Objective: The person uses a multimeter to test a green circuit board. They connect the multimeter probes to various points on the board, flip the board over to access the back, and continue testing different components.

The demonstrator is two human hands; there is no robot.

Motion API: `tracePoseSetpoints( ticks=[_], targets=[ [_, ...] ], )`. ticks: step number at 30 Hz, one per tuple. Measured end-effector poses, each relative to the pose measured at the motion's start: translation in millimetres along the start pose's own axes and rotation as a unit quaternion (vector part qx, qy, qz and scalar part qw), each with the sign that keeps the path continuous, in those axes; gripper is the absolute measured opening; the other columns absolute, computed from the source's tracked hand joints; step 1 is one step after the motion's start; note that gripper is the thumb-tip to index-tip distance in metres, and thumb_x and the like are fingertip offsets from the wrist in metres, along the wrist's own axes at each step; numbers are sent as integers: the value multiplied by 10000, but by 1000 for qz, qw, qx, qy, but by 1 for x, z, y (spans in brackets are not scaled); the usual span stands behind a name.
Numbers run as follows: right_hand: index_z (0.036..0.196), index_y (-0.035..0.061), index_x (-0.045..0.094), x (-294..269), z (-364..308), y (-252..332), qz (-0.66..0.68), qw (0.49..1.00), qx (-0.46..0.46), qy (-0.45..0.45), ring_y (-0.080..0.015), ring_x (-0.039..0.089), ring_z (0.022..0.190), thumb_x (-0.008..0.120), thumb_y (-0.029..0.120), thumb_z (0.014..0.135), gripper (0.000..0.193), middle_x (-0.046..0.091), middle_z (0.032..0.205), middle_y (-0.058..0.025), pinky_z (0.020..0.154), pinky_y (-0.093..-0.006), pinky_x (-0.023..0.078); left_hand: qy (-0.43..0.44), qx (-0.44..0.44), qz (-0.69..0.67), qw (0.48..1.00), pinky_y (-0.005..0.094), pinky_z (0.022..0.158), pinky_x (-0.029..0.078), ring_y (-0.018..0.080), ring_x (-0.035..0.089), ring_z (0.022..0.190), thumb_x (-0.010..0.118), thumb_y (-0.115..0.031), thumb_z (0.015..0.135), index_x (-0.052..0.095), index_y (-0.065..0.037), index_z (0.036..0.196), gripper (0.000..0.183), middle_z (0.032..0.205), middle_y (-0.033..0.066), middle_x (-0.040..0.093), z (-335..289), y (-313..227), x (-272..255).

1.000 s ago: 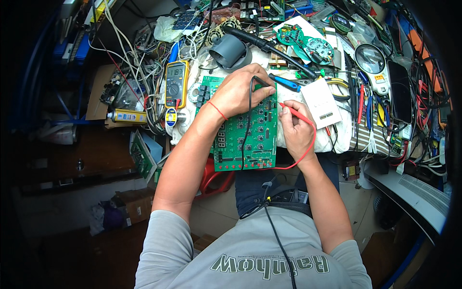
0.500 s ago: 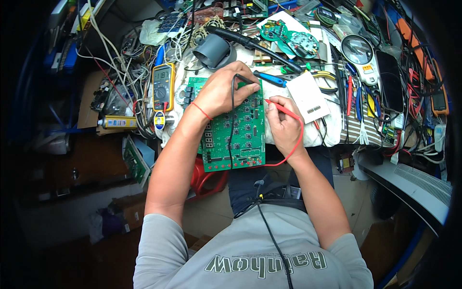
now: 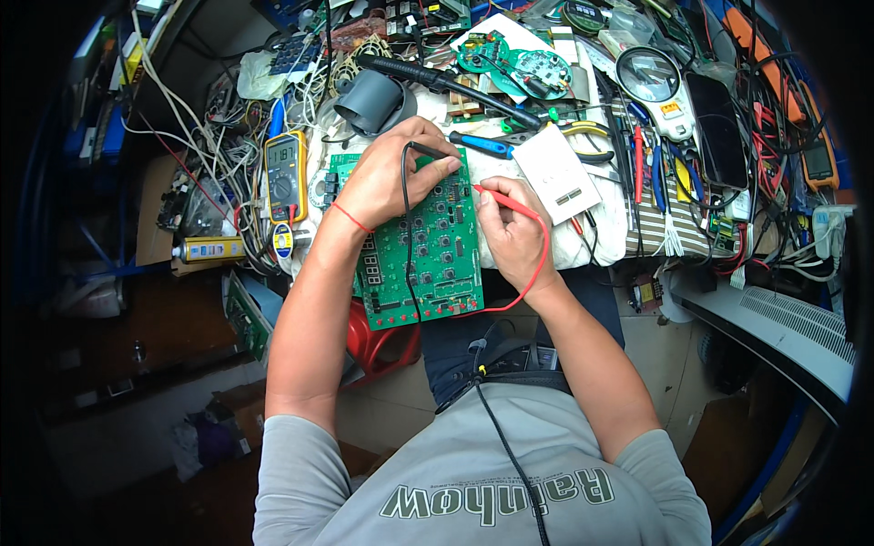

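Note:
A green circuit board (image 3: 437, 273) with push buttons, a digit display and a row of red parts along its near edge lies at the front of the bench. Across its upper part is my left hand (image 3: 393, 173), closed on a black test probe (image 3: 428, 148) whose lead runs down over the board. My right hand (image 3: 514, 227), at the board's right edge, pinches a red test probe (image 3: 510, 202) with its tip pointing at that edge. Whether either tip touches metal is too small to tell. A yellow multimeter (image 3: 286, 177) with a lit display stands left of the board.
A white box (image 3: 553, 168), blue-handled tool (image 3: 482, 145) and yellow-handled pliers (image 3: 587, 141) lie right of and beyond my hands. Behind them are a grey holder (image 3: 369, 105) and round green boards (image 3: 537, 73). A magnifier (image 3: 648, 75) and dark phone (image 3: 716, 132) sit farther right.
The whole scene has shifted left in the picture as the view turned. Both hands keep their grips on the probes, at nearly the same places on the board.

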State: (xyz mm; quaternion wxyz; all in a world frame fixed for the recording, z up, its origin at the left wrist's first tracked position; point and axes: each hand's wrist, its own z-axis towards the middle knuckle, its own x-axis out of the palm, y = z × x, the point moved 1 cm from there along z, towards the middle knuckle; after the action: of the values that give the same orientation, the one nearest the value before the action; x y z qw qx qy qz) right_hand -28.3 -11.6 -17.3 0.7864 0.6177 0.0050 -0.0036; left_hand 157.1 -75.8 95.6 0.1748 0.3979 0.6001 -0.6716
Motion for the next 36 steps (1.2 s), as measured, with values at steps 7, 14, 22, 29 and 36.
tracePoseSetpoints(
  ticks=[7, 14, 22, 29, 36],
  targets=[
    [1199, -46, 677, -1, 0, 0, 0, 1000, 0, 2, -159, 722, 869, 659, 69, 1066, 176, 700, 1095, -127, 752, -297, 605, 27, -29, 8, 999, 335, 908, 564, 183, 689, 1039, 783, -98, 1002, 802, -2, 1144, 172, 1145, 77, 686, 0, -5, -2],
    [1199, -46, 676, 0, 0, -2, -3, 1000, -8, 2, -162, 727, 877, 658, 59, 1063, 172, 697, 1092, -127, 760, -299, 609, 32, -25, 17, 999, 338, 917, 562, 177, 680, 1038, 784, -100, 1004, 803, -3, 1148, 175, 1147, 78, 676, -1, -5, -3],
    [1192, -41, 681, 0, 0, -2, -15, 1000, -9, 2, -162, 727, 882, 663, 58, 1060, 166, 695, 1089, -121, 766, -298, 607, -16, 38, -1, 999, 352, 729, 542, 246, 696, 875, 822, -154, 930, 822, -38, 1070, 182, 1057, 111, 724, 1, 7, 2],
    [1192, -34, 684, -1, 0, -1, -17, 1000, -9, 1, -163, 724, 884, 667, 62, 1059, 165, 697, 1095, -121, 768, -299, 604, 34, -31, 2, 999, 340, 957, 555, 180, 671, 1072, 784, -96, 1004, 800, -2, 1139, 165, 1155, 78, 661, -1, 2, -1],
    [1193, -31, 686, -1, 0, 0, -21, 1000, -22, -5, -174, 724, 880, 672, 68, 1057, 168, 698, 1102, -126, 765, -305, 603, -15, 45, -1, 999, 349, 729, 540, 245, 696, 877, 821, -153, 934, 824, -43, 1076, 180, 1060, 109, 724, 2, 6, 2]
  ],
)
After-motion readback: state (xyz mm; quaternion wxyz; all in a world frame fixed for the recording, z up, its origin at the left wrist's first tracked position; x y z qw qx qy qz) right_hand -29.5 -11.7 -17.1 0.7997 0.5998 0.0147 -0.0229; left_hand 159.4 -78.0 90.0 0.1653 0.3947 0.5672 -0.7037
